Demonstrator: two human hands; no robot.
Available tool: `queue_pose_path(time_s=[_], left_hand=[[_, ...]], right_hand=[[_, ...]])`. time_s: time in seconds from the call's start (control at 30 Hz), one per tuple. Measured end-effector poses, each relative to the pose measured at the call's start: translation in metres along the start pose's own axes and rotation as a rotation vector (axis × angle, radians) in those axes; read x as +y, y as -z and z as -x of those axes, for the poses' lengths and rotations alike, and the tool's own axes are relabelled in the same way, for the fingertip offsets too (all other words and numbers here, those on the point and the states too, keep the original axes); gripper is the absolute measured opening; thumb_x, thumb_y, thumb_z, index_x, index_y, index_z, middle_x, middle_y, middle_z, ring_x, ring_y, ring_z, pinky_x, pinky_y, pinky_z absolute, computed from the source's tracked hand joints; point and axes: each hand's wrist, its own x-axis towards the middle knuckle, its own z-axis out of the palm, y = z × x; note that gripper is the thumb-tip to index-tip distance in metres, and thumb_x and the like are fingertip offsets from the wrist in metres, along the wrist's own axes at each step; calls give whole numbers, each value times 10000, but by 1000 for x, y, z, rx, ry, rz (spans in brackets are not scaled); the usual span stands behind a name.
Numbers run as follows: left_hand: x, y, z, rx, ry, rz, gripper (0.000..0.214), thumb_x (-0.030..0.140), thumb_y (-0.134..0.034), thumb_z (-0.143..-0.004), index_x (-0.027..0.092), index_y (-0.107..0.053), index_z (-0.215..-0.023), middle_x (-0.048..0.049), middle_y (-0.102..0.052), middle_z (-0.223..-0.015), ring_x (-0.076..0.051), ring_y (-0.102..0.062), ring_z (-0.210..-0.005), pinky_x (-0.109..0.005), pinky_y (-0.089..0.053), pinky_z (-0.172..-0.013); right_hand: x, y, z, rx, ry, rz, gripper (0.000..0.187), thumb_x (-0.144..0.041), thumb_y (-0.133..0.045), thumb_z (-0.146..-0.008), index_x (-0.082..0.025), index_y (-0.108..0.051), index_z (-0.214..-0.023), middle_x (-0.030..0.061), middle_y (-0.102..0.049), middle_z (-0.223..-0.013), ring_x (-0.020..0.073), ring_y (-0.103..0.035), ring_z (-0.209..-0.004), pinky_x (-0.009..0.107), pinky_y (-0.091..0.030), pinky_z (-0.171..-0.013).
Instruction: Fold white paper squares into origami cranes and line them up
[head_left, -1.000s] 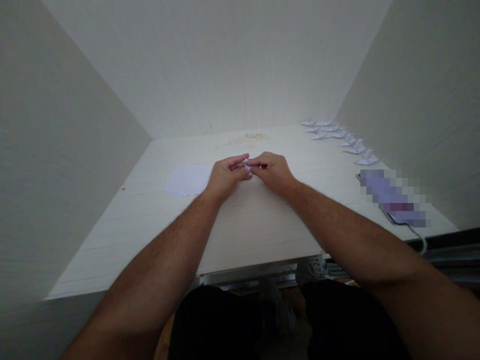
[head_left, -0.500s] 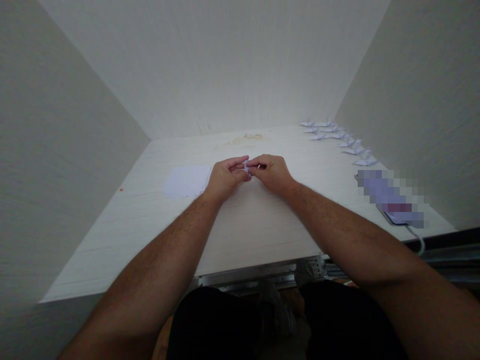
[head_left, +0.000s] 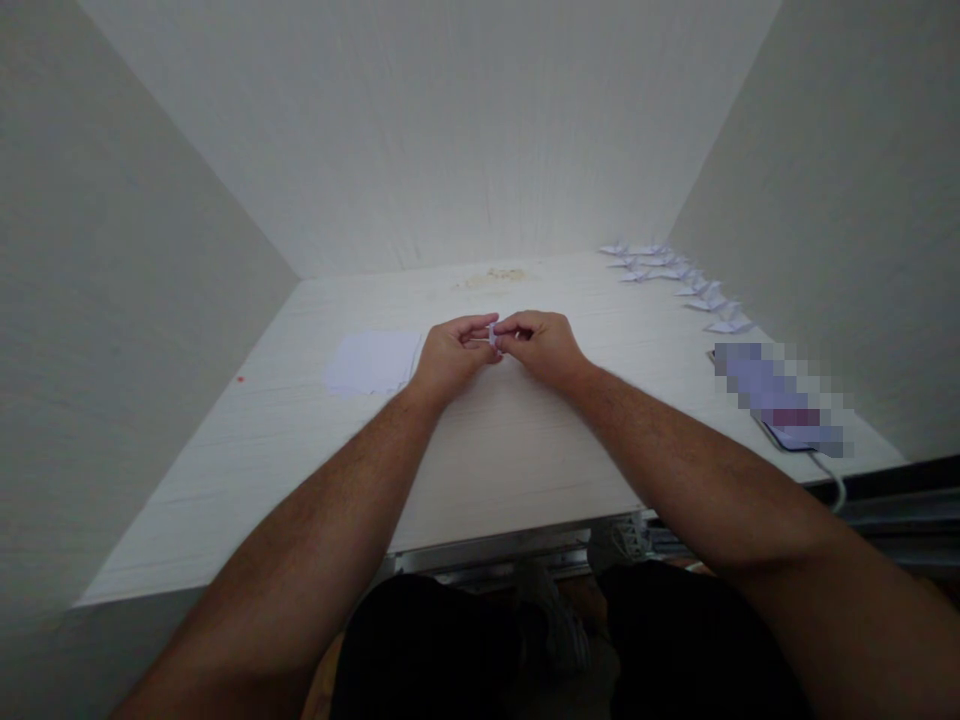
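A small folded piece of white paper [head_left: 492,334] is pinched between my two hands above the middle of the table. My left hand [head_left: 454,352] grips it from the left, thumb below and fingers stretched along it. From the right, the thumb and forefinger of my right hand [head_left: 541,345] close on the same paper. My fingers cover most of it, so its folded shape is hard to make out. Just left of my left hand lies a stack of white paper sheets [head_left: 371,362].
Several folded paper cranes [head_left: 675,270] stand in rows at the back right. A phone-like device [head_left: 780,400], blurred out, lies at the right with a white cable [head_left: 836,488] attached. Walls [head_left: 480,130] enclose the table [head_left: 517,450] at the back and sides.
My hands stay almost in the same place, both still on the folded paper. The view has shifted very slightly; nothing on the table has moved.
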Motion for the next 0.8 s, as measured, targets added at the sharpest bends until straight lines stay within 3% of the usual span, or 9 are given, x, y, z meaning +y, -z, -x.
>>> queue_pose_path(time_s=[0.4,0.8], left_hand=[[5,-2,5,-2,-4,32,530,89,-830,-563,105,-754,-1087,-86,-775,-936,-186,-729,-782,-456,-590,-905],[1,-3,2,19,-60,-93,480,118,-830,-617,127,-763,-1092,-89,-770,-940,-174,-720,-804,-399,-581,-893]], right_hand=[[2,0,1,-29,-37,-73,119,-248,-740,-776,-176,-766,-867,17,-740,-755,139,-636,-697,282,-501,-681],[-5,0,0,-20,-15,99,40,-162,-644,-729,-187,-633,-699,-19,-648,-681,120,-522,-636,271,-401,-636]])
